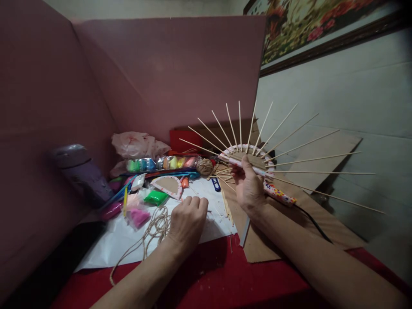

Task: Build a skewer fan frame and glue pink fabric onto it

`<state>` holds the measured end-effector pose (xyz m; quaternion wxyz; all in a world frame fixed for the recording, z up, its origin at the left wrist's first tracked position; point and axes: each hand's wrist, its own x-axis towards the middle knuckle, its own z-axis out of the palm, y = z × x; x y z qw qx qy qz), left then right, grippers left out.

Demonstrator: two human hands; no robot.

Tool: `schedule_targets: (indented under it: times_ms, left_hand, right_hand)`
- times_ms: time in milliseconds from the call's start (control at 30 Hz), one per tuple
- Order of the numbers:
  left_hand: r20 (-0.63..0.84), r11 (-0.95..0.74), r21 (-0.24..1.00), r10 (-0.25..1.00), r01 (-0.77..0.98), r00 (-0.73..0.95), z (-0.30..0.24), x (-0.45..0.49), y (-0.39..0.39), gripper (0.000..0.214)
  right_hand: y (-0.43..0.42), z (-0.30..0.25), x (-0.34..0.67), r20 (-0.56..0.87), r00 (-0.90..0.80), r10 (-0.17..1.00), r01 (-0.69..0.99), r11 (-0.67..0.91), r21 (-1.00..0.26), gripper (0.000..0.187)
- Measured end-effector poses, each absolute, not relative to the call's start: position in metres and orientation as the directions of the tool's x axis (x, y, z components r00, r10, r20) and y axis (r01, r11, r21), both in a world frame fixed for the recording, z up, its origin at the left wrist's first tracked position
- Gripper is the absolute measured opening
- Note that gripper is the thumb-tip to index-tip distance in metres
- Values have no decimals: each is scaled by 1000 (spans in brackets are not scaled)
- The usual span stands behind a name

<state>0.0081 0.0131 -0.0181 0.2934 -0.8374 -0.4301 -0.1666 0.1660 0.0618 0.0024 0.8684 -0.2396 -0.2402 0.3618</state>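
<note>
Two hands: I see R hand (pixel 249 189) clamped on skewer fan (pixel 248 157), sticks raying up-right. L hand (pixel 188 219) fisted on paper (pixel 128 240), twine (pixel 157 227) just left.

Tall pink board screen (pixel 161 64) behind red-covered table (pixel 209 279); pale wall (pixel 354 94) right, dark-framed floral picture (pixel 315 25) above; dim light

Right hand (pixel 248 189) holds up a half-disc fan of skewers (pixel 247 155); left hand (pixel 188 219) rests fisted on white paper (pixel 109 240) beside twine (pixel 154 227).

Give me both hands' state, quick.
Left hand: curled on the paper, by the twine; contents cannot be told.
Right hand: closed, holding the skewer fan.
</note>
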Motion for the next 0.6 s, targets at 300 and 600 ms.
schedule_targets:
  times_ms: [300,600]
  left_hand:
    - [493,-507,-399,584,764,645,-21,9,12,6]
    - [462,-537,-423,565,730,683,2,30,32,12]
  right_hand:
    - [63,11,176,286,663,692,-462,679,-571,24]
    - [73,22,199,418,791,446,-155,808,-569,21]
